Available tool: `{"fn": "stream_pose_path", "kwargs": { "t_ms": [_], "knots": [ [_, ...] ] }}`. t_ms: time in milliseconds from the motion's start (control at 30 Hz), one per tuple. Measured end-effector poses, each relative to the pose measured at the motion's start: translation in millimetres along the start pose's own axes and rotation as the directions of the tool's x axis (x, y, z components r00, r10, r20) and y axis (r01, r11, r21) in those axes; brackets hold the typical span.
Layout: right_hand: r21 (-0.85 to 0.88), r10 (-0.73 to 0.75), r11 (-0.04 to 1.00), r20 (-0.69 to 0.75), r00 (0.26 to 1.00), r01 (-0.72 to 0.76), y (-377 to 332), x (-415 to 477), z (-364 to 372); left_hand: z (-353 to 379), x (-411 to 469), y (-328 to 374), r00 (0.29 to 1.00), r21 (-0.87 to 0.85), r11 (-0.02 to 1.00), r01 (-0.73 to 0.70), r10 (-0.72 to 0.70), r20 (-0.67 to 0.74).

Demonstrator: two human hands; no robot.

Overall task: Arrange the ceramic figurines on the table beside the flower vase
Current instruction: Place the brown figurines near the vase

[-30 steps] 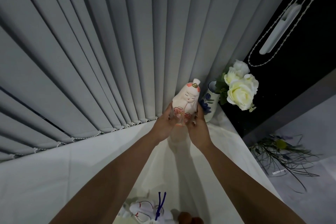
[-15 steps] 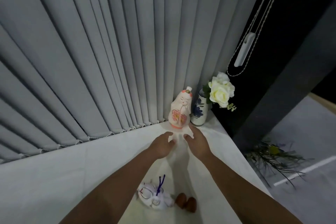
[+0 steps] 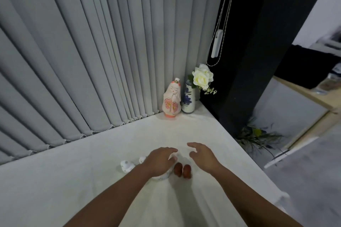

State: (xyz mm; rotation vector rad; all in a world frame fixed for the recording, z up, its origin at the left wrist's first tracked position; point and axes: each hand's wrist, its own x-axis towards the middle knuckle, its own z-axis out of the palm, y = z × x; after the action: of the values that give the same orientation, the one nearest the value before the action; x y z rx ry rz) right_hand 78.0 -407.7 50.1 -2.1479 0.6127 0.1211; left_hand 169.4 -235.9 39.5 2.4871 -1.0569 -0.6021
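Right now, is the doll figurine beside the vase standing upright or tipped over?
Upright: the doll figurine stands on its orange base, head up, close beside the vase.

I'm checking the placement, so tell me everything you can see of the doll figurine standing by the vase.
The doll figurine looks like glazed ceramic: a white, rounded body with pink flower panels on the front, an orange-red base, a pale face with closed eyes and a small topknot. It stands upright on the white table in the far corner, just left of the blue-and-white flower vase, close against it, with the grey blinds behind. Neither hand touches it.
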Motion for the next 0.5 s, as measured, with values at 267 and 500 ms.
{"fn": "stream_pose_path", "kwargs": {
  "t_ms": [267, 500],
  "knots": [
    [-0.092, 0.060, 0.994, 0.012, 0.998, -0.059, 14.6, -31.4, 35.2, 11.7, -14.9, 5.0, 0.991, 0.210, 0.970, -0.121, 0.106, 0.082],
    [-0.113, 0.030, 0.993, -0.123, 0.992, -0.044, 18.2, -33.3, 58.6, 19.1, -21.3, 5.1, 0.981, 0.240, 0.951, -0.194, 0.194, 0.025]
  ]
}}
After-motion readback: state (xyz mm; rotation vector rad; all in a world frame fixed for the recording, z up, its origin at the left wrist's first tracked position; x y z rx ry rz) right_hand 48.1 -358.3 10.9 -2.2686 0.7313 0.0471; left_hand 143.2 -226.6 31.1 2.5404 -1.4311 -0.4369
